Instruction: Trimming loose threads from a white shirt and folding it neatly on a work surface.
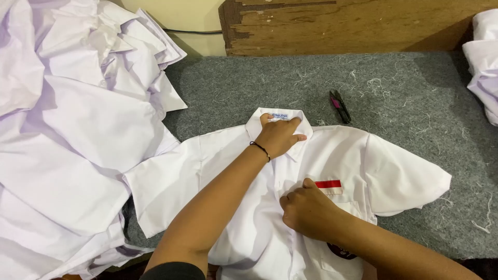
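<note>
1. Shirt (259,171), white, short-sleeved, lies front-up w/ collar at the far end, spread on the grey felt table (415,93) near the middle; its near hem runs out of view.
2. Pile of white shirts (67,129) fills the left side, overlapping the left sleeve edge; a smaller white heap (485,62) sits at the far right.
3. Left hand (279,136) rests flat on the collar, fingers spread & pressing it down (black band on the wrist).
4. Right hand (306,210) is curled, fingers drawn together, at the button placket just left of the chest pocket; looks like a pinch on the fabric, but can't tell exactly what's between the fingertips.
5. Red-and-white badge (329,185) sits above the pocket, touching the right thumb.
6. Thread snips (340,106), black w/ pink, lie far right of the collar, apart from the shirt.
7. Risks, my read: tugging the placket while the collar's pinned could skew the front; loose thread bits on the felt may cling to the white cloth.
</note>
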